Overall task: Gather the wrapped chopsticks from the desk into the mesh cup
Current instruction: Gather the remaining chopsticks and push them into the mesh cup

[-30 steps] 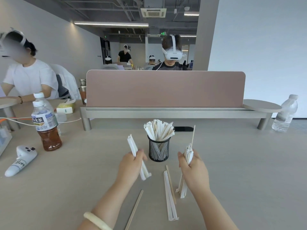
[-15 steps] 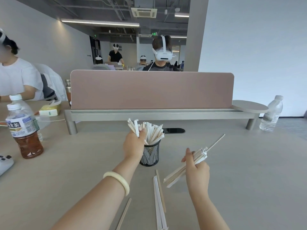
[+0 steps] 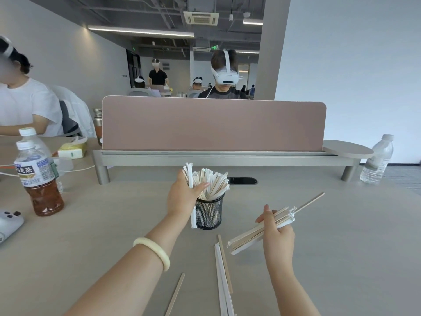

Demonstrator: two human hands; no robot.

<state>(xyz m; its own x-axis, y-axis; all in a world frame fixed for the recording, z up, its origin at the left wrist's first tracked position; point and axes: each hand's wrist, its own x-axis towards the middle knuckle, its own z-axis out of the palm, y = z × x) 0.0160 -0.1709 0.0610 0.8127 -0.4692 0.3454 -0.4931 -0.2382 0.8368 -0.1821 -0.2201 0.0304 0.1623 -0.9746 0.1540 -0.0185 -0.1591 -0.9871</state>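
Note:
A black mesh cup (image 3: 209, 213) stands mid-desk, stuffed with white wrapped chopsticks (image 3: 214, 184). My left hand (image 3: 182, 197) grips a wrapped pair (image 3: 193, 218) upright against the cup's left side, its lower end hanging outside the mesh near the desk. My right hand (image 3: 276, 236) holds a slanted bundle of wrapped chopsticks (image 3: 255, 233) to the right of the cup, with one bare wooden stick (image 3: 311, 202) poking out of it. On the desk near me lie a wrapped pair (image 3: 222, 281), a bare stick (image 3: 225, 265) beside it, and another bare stick (image 3: 175, 294).
A tea bottle (image 3: 37, 179) and a white controller (image 3: 9, 222) sit at the left. A pink divider (image 3: 214, 124) on a grey shelf crosses the back, a water bottle (image 3: 377, 160) at its right end. People with headsets sit behind and to the left.
My left hand carried its wrapped pair from beside the cup up to the cup's rim. My right hand tilted its bundle from upright to slanted and moved slightly right.

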